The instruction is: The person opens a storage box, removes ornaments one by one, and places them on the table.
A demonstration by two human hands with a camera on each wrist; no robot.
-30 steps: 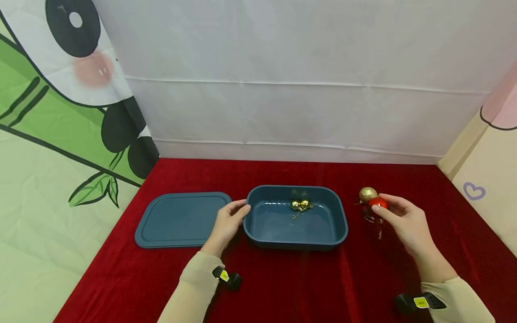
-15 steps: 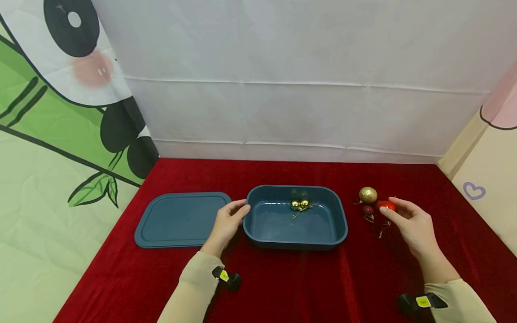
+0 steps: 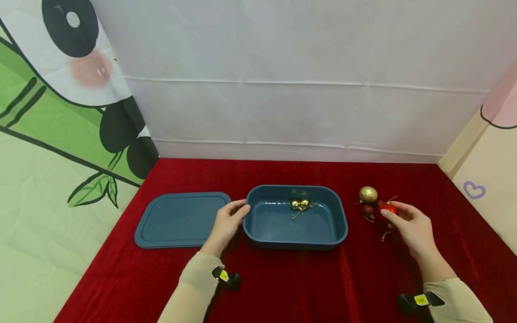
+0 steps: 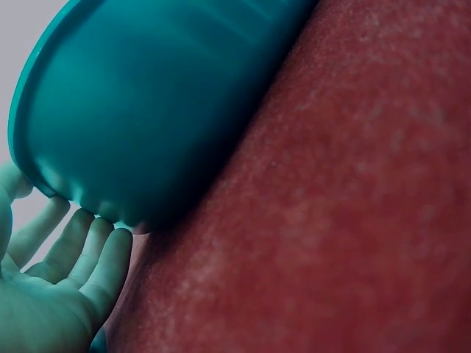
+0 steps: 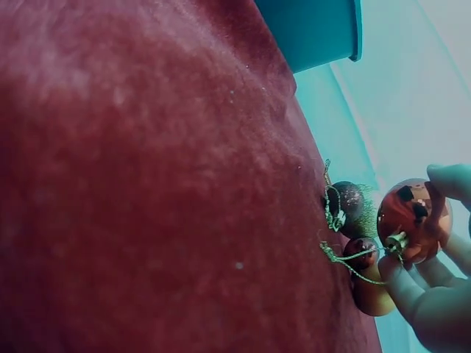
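My left hand (image 3: 227, 223) holds the left end of a blue rectangular box (image 3: 295, 245), thumb at the rim and fingertips against the outer wall (image 4: 132, 110). Two small shiny gold baubles (image 3: 295, 204) with gold strings lie inside the box. To the right, my right hand (image 3: 413, 228) pinches a glossy red bauble (image 5: 413, 220) between thumb and fingers, its gold cap and string showing in the right wrist view. Close around it are a glittery gold bauble (image 3: 368, 194), a small dark red bauble (image 3: 367, 210) and another dark red one (image 3: 380, 203), partly hidden.
A flat blue lid (image 3: 181, 220) lies left of the box, near my left hand. Red velvety cloth (image 3: 291, 287) covers the table. White fabric (image 3: 282, 112) hangs along the back edge, with printed cloths at both sides.
My right hand has shifted slightly right with the red bauble and tilted it, uncovering the small dark red baubles. The left hand and the box have stayed put.
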